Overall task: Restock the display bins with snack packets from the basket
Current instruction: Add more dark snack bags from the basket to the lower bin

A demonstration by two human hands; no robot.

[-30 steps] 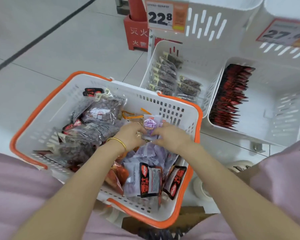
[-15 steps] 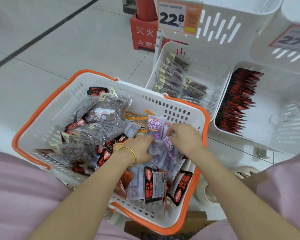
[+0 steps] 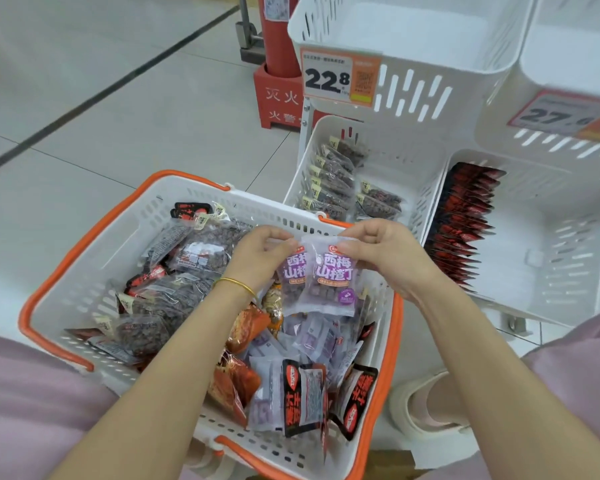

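Two purple snack packets (image 3: 321, 282) hang upright above the white basket with orange rim (image 3: 70, 258). My left hand (image 3: 262, 251) pinches the top edge of the left packet, and my right hand (image 3: 383, 251) pinches the top corner of the right one. Inside the basket lie several more purple packets (image 3: 314, 341), dark dried-fruit bags (image 3: 201, 251), orange packets (image 3: 246, 327) and black-and-red packets (image 3: 302, 396). Beyond the basket stand two low white display bins: the left bin (image 3: 406, 157) holds dark fruit bags, the right bin (image 3: 568, 244) a row of red-black packets (image 3: 465, 220).
Above the low bins sit two white upper bins (image 3: 413, 39) with price tags 22.8 (image 3: 340, 77) and 27 (image 3: 561, 116). A red fire extinguisher stand (image 3: 278, 95) is on the tiled floor behind. My white shoe (image 3: 426, 400) is right of the basket.
Both hands rose out of the basket's heap, lifting two purple packets clear and holding them up side by side. The view shifted slightly downward.
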